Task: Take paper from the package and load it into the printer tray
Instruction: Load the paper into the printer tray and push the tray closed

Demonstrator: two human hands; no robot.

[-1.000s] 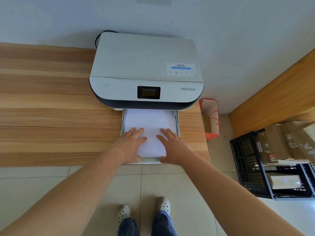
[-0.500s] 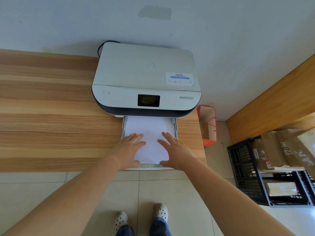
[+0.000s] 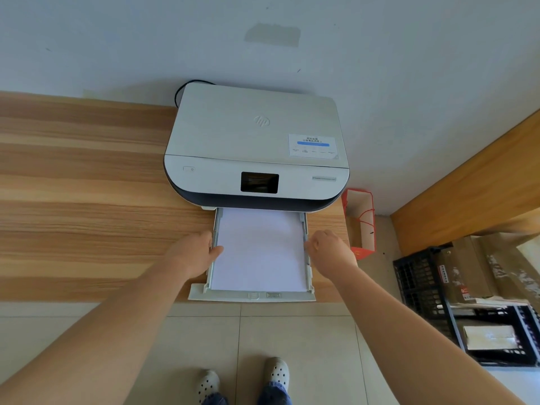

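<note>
A white printer [image 3: 254, 141] stands on the wooden table [image 3: 87, 214] against the wall. Its paper tray [image 3: 251, 296] is pulled out toward me, and a stack of white paper [image 3: 260, 249] lies flat inside it. My left hand [image 3: 195, 252] rests at the tray's left side rail, thumb on the paper's left edge. My right hand [image 3: 330, 249] is at the right side rail, fingers curled against it. The paper package is out of view.
A red paper bag [image 3: 361, 226] stands on the floor right of the table. Black crates [image 3: 423, 287] holding cardboard boxes sit at the far right. A wooden panel [image 3: 482, 182] runs along the right wall. My feet are on the tiled floor below.
Both hands have slid off the top of the paper stack and outward to the tray's left and right side rails. The view has tilted slightly downward.
</note>
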